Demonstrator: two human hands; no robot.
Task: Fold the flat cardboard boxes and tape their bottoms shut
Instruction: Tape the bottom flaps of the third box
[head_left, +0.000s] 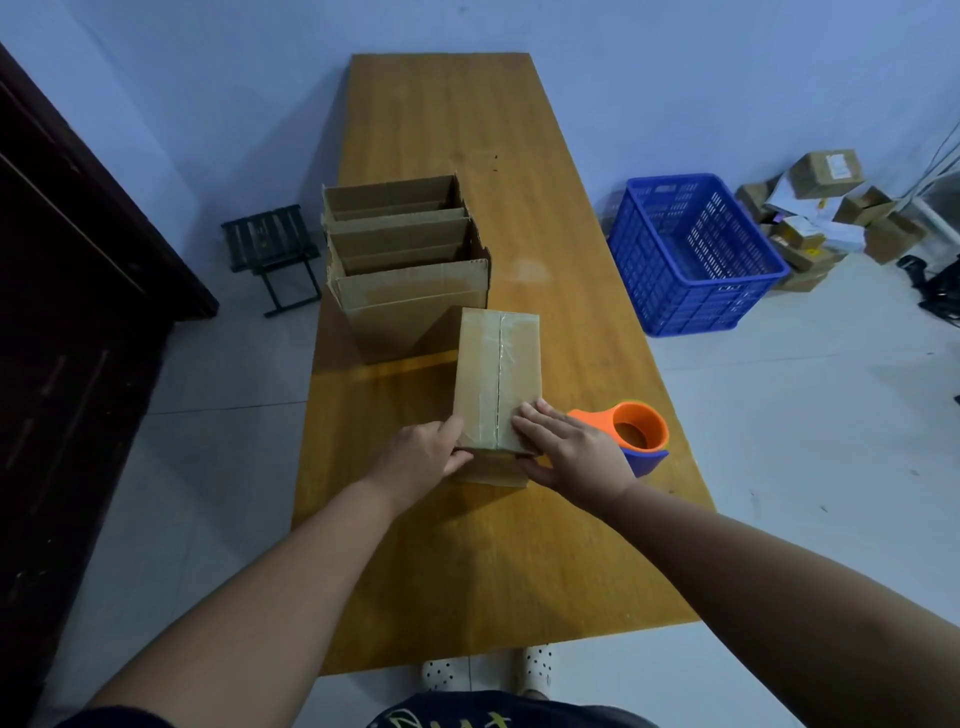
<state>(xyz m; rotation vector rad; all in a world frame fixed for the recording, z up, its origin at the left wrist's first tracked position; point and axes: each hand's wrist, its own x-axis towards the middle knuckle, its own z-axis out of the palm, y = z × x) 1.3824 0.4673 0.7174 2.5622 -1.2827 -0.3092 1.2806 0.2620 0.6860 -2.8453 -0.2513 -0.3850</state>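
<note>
A taped box (498, 379) lies on the wooden counter (467, 130), its long side running away from the person and its closed flaps facing up. A strip of clear tape (491, 358) runs along the centre seam from the far end to the near end.

The left hand (421, 457) grips the near left corner of the taped box, with the fingers curled against its left side and the thumb wrapped onto its near end. The right hand (566, 452) lies on the near right corner of the taped box. Its fingers are straight and flat on the top face just beside the seam, and its thumb is stretched along the near end, so it presses rather than clasps.

Just right of the taped box, partly hidden behind the right hand, a tape dispenser (636, 431) sits on the counter; it is orange above and blue below. Beyond the taped box and a little to its left stands a row of open boxes (410, 270), mouths up and touching one another, and the nearest one is just beside the taped box's far end.

Off the counter, on the floor well to the right of the taped box, there is a blue crate (691, 254), and farther right a heap of parcels (821, 218). Well to the left of the taped box are a folding stool (272, 249) and a dark cabinet (62, 260).
</note>
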